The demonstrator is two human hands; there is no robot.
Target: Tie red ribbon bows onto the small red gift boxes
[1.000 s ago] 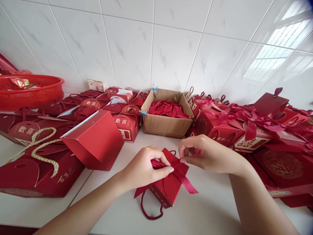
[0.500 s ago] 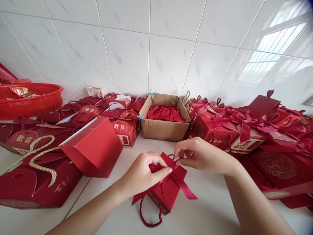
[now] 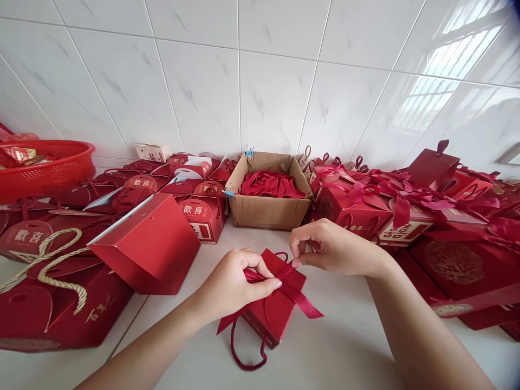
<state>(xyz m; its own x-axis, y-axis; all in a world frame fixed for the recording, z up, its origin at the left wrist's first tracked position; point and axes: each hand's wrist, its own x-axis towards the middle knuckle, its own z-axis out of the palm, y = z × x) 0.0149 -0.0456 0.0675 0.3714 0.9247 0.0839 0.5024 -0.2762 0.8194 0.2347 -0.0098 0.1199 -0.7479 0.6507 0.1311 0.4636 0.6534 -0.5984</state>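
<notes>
A small red gift box [image 3: 280, 309] with a dark red cord handle lies on the white counter [image 3: 349, 346] in front of me. A red satin ribbon [image 3: 298, 295] is knotted across its top, with tails trailing left and right. My left hand [image 3: 233, 284] is closed, pinching a ribbon loop on the left of the knot. My right hand [image 3: 329, 249] is closed too, pinching the ribbon on the right side just above the box. Both hands sit on either side of the knot.
An open cardboard box [image 3: 268, 208] of red ribbons stands behind, against the tiled wall. Several red gift boxes [image 3: 365, 208] with bows crowd the right. More red boxes [image 3: 146, 244], some with gold cords, fill the left, under a red plastic basket [image 3: 44, 165].
The view has drifted slightly. My right hand has drawn a little closer to the knot and my left hand still grips its loop; the box has barely shifted.
</notes>
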